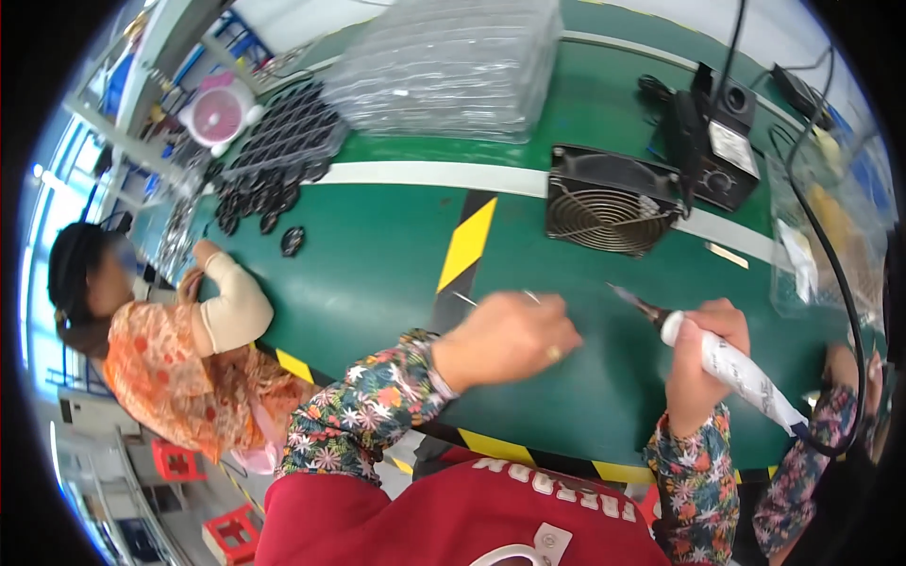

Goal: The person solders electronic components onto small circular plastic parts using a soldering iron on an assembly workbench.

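Observation:
In my right hand [703,363] is a white corded electric screwdriver [741,377], its handle wrapped by my fingers. The thin bit points up and left, above the green bench top [368,255]. My left hand [514,338] is closed, palm down, to the left of the bit and apart from it. Slim silver metal bits [462,298] stick out by its fingers; their kind is too small to tell, and most of what the fingers hold is hidden.
A fan [613,203] and a black box with a dial [722,160] stand beyond my hands. Stacked clear trays [444,71] are at the back. Black parts [264,203] lie near a co-worker [189,349] at left. Another person's sleeve [802,472] shows at right. The tool's cord [854,349] loops there.

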`<state>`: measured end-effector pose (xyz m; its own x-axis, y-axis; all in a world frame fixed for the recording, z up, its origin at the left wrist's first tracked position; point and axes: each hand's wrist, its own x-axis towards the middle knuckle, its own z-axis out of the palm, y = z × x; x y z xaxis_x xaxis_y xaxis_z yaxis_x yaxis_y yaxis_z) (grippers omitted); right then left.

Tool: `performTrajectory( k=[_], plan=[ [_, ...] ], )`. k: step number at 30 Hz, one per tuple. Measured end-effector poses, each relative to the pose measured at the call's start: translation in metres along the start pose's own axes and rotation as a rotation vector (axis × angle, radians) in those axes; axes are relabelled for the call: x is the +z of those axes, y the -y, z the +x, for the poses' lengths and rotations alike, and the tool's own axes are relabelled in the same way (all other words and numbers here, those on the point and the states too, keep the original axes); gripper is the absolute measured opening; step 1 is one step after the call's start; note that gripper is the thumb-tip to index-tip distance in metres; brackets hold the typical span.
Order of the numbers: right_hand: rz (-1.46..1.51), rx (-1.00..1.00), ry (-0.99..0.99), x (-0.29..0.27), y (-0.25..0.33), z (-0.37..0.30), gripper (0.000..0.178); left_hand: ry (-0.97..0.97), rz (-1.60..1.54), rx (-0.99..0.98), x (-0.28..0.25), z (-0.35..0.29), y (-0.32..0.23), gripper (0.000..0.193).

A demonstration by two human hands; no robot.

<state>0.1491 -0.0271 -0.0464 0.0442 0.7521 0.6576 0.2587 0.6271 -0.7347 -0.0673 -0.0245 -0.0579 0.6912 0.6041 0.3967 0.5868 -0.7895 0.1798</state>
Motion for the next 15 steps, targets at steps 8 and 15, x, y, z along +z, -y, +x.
performTrajectory(
  k=[8,15],
  plan=[
    [0.051,0.087,0.05,0.009,-0.002,-0.001,0.008,-0.235,0.668,-1.162,-0.057,-0.118,0.108,0.031],
    [0.025,0.051,0.039,0.007,-0.004,-0.003,0.01,-0.19,0.8,-1.471,-0.082,-0.165,0.14,0.026]
  ],
)
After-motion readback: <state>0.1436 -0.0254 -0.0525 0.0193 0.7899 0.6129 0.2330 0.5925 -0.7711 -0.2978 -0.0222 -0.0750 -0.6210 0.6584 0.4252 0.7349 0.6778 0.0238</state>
